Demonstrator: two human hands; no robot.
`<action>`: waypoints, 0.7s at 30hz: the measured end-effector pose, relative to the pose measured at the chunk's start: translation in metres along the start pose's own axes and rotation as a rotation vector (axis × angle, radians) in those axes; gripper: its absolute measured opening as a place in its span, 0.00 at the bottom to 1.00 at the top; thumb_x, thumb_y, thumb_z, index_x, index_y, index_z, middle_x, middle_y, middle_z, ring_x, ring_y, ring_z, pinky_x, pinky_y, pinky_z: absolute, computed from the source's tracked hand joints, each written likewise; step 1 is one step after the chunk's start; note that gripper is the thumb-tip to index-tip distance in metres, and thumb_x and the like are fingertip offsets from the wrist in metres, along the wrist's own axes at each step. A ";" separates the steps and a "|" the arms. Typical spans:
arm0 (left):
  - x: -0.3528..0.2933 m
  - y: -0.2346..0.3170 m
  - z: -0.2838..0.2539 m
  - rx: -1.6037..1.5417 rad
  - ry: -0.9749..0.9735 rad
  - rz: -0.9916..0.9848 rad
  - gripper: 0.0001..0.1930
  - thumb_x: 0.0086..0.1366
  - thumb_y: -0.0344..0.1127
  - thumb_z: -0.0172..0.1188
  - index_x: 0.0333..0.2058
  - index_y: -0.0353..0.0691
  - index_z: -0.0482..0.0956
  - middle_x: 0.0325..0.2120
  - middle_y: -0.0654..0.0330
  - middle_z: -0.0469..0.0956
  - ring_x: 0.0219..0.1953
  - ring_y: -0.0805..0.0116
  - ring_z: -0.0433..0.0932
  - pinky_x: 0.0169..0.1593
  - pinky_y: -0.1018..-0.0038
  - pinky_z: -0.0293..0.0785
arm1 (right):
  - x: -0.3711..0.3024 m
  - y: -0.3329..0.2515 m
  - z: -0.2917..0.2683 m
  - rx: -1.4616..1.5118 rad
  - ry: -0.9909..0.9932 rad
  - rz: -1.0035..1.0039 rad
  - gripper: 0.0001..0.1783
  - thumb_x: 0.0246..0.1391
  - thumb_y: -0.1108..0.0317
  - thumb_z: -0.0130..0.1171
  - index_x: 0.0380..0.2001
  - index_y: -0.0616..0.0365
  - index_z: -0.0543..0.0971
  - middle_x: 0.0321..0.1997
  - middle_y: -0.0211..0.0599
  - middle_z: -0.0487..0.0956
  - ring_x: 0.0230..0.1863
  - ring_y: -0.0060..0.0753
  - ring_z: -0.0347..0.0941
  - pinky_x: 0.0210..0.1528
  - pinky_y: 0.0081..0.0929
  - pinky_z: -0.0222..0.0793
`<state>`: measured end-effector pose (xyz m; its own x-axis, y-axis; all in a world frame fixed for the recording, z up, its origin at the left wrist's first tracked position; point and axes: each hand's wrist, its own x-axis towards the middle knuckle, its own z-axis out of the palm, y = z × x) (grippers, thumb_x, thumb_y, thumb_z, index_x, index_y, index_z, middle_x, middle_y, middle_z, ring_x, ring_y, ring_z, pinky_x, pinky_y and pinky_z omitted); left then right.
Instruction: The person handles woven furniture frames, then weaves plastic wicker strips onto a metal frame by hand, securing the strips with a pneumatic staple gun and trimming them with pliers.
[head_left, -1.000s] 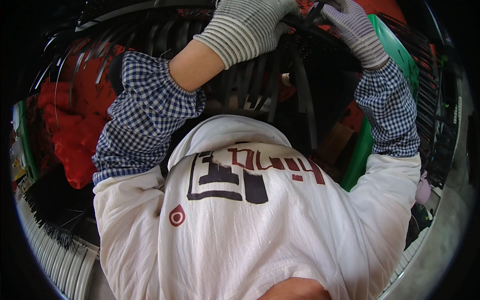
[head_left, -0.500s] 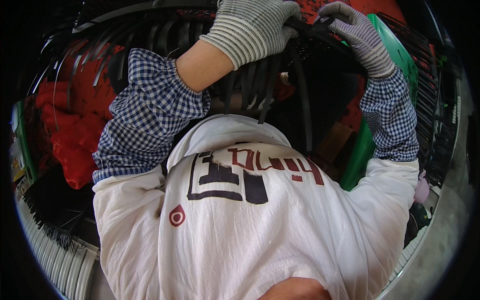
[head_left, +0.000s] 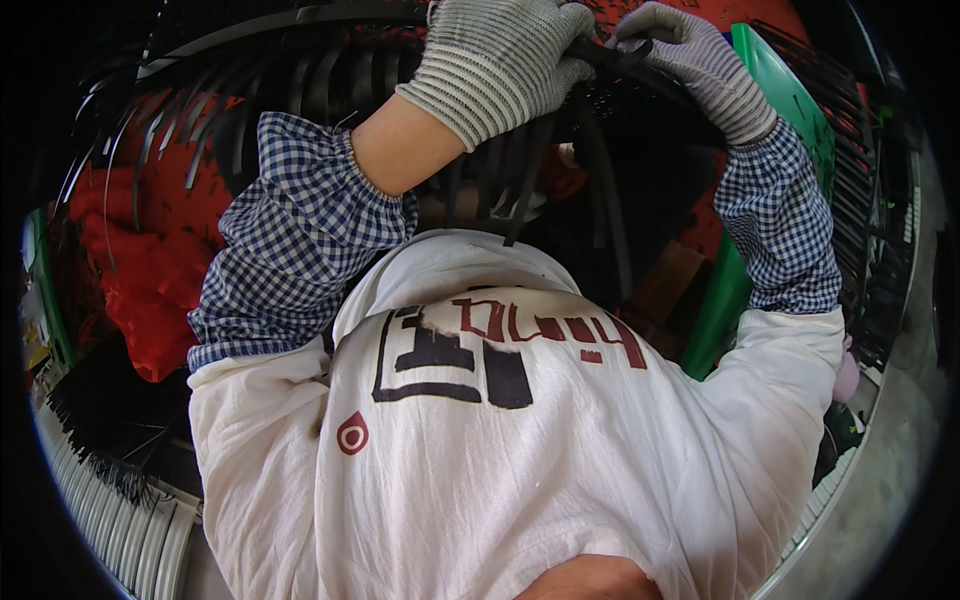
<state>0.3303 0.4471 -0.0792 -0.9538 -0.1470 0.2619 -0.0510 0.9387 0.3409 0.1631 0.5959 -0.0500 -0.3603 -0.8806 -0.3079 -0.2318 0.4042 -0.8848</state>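
Observation:
My left hand [head_left: 505,75], in a grey-and-white striped knit glove, is closed around a black flat strip [head_left: 622,62] at the top of the view. Close to its right, my right hand [head_left: 692,62] wears a similar glove. Its thumb and fingers pinch the same strip area, where a short strip end stands up. Several long black strips [head_left: 606,185] hang down below the hands towards my white shirt. More loose strips [head_left: 325,80] fan out to the left behind my left wrist. The far edge of the work is cut off by the frame.
A green plastic piece [head_left: 770,75] stands by my right forearm, with black strips beyond it. Red crumpled fabric [head_left: 150,300] lies at the left, over a red surface [head_left: 175,195] strewn with dark scraps. White ribbed panels [head_left: 130,530] run along the lower left.
My right hand has shifted slightly left, closer to the left hand, its fingers more bent over the strip. My left hand stays nearly in place, and the hanging strips have swayed a little.

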 end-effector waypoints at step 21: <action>-0.007 0.001 0.009 -0.044 -0.020 0.050 0.16 0.55 0.40 0.65 0.42 0.46 0.76 0.36 0.59 0.76 0.42 0.60 0.77 0.51 0.64 0.68 | -0.004 0.008 0.004 0.021 0.006 0.128 0.08 0.54 0.74 0.61 0.37 0.63 0.76 0.37 0.36 0.79 0.41 0.28 0.77 0.48 0.24 0.73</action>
<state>0.3343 0.4520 -0.0887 -0.9606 -0.0931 0.2618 0.0101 0.9299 0.3677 0.1662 0.6022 -0.0575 -0.3910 -0.8205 -0.4170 -0.1650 0.5082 -0.8453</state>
